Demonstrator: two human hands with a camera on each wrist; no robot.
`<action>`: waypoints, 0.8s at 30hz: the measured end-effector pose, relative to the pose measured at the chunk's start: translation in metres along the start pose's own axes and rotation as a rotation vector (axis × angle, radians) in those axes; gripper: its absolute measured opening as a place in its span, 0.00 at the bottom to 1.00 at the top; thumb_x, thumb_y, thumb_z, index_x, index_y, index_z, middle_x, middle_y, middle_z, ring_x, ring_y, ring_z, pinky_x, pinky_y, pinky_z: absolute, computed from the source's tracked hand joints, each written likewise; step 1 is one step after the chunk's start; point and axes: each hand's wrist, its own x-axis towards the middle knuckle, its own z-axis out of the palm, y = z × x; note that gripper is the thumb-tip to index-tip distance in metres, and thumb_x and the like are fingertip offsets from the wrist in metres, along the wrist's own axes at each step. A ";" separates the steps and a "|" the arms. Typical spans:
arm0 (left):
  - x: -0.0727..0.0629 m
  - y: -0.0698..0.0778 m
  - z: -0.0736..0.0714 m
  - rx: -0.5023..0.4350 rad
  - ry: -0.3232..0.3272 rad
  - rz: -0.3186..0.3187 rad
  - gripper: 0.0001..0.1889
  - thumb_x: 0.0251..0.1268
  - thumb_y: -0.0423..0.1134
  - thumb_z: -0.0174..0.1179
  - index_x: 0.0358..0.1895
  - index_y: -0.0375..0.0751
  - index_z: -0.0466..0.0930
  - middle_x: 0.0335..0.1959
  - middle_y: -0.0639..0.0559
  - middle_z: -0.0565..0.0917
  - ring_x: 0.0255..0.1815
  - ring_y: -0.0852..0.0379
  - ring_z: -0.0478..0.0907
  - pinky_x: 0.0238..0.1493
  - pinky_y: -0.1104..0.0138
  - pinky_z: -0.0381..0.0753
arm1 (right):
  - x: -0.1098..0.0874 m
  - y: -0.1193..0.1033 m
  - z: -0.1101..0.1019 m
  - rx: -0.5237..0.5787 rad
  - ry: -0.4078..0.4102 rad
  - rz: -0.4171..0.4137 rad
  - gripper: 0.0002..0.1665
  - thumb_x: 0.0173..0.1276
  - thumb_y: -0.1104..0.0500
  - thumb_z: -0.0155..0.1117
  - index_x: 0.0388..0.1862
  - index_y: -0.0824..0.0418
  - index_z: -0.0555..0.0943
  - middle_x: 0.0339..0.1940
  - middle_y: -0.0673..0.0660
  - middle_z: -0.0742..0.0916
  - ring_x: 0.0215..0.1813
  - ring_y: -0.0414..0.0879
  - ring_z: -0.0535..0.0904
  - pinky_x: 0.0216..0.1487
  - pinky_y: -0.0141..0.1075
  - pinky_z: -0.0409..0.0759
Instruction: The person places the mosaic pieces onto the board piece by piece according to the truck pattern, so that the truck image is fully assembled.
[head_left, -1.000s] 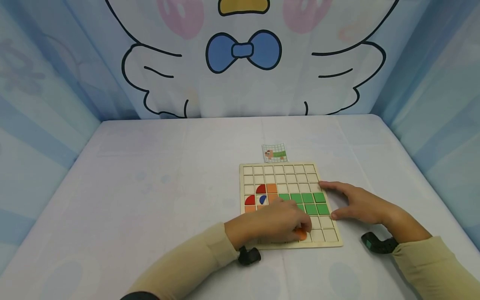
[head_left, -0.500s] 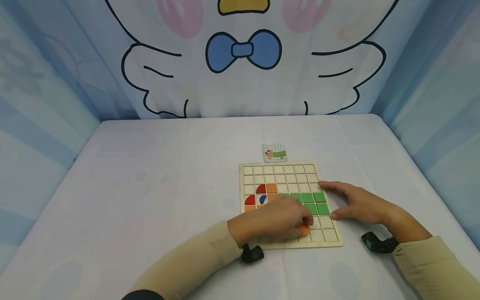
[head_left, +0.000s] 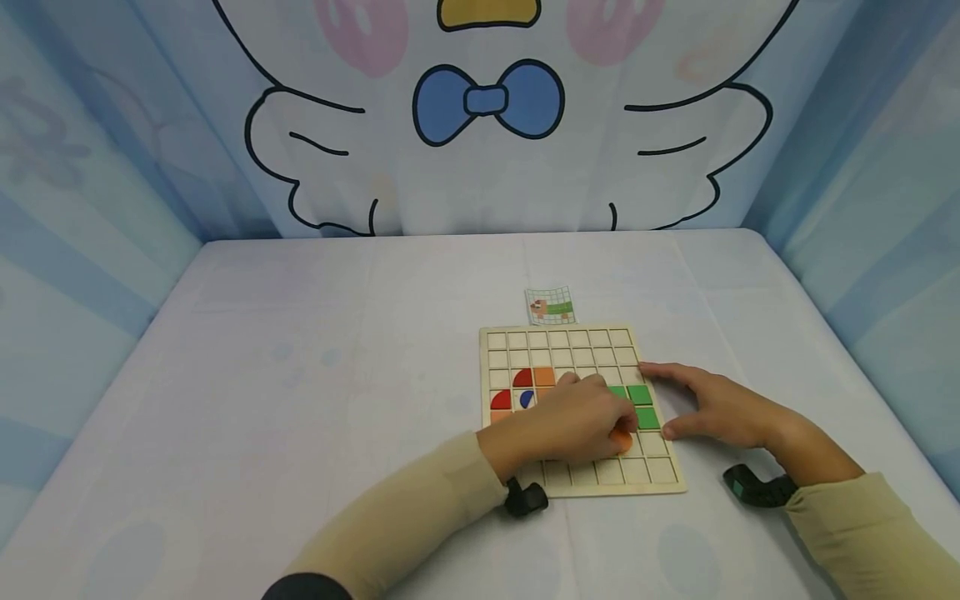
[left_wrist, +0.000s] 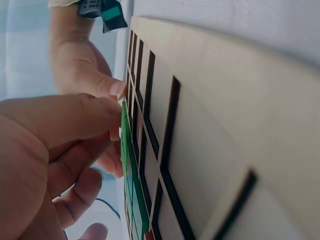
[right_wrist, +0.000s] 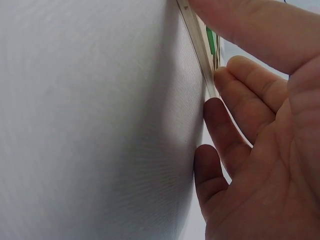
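Note:
My left hand point(head_left: 581, 417) reaches over a wooden grid board point(head_left: 491, 354), its thumb and fingers pinching a rounded orange tile point(head_left: 621, 442). In the left wrist view the thumb point(left_wrist: 75, 117) is close by the green tiles point(left_wrist: 131, 185), and the orange tile is hidden. Green tiles point(head_left: 639, 395) fill cells on the board's right; red rounded tiles point(head_left: 522, 378), an orange square tile point(head_left: 543, 377) and a blue-and-white tile point(head_left: 527, 399) lie on its left. My right hand point(head_left: 716, 408) rests at the board's right edge, thumb and fingers spread apart along it.
Behind the board lies a small picture card point(head_left: 550, 307) printed with a green and orange figure on a grid. A pale cloth point(head_left: 300, 375) covers the table, and a printed curtain point(head_left: 480, 183) hangs at the back and sides.
My left hand has moved right and away from me across the board, carrying the orange tile toward the lower green row. My right hand has stayed at the board's edge.

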 end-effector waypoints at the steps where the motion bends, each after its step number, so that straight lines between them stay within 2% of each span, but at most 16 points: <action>1: 0.001 0.000 0.000 0.004 0.004 -0.005 0.06 0.69 0.47 0.64 0.45 0.62 0.85 0.35 0.75 0.79 0.41 0.66 0.67 0.45 0.66 0.65 | 0.000 0.000 0.000 0.000 -0.001 0.000 0.51 0.59 0.48 0.76 0.77 0.62 0.64 0.76 0.68 0.65 0.76 0.70 0.54 0.66 0.67 0.55; 6: 0.004 0.002 0.001 0.006 0.014 -0.022 0.05 0.68 0.46 0.65 0.44 0.62 0.85 0.35 0.75 0.80 0.40 0.66 0.67 0.45 0.67 0.64 | 0.001 0.001 0.000 -0.004 0.001 -0.006 0.52 0.59 0.47 0.76 0.76 0.62 0.64 0.76 0.68 0.65 0.76 0.69 0.54 0.66 0.66 0.56; 16: 0.008 0.008 0.001 0.043 -0.028 -0.029 0.07 0.66 0.49 0.67 0.45 0.64 0.85 0.35 0.75 0.80 0.40 0.66 0.67 0.48 0.65 0.65 | 0.001 0.001 0.000 -0.010 0.000 0.006 0.52 0.58 0.47 0.77 0.77 0.62 0.64 0.76 0.68 0.66 0.76 0.69 0.54 0.66 0.66 0.55; 24: 0.009 0.008 0.002 0.034 -0.038 -0.029 0.08 0.65 0.49 0.69 0.46 0.64 0.85 0.35 0.76 0.79 0.40 0.66 0.67 0.48 0.65 0.65 | 0.001 0.001 0.000 -0.014 0.001 0.016 0.52 0.58 0.48 0.77 0.77 0.61 0.64 0.76 0.68 0.65 0.76 0.69 0.55 0.66 0.66 0.55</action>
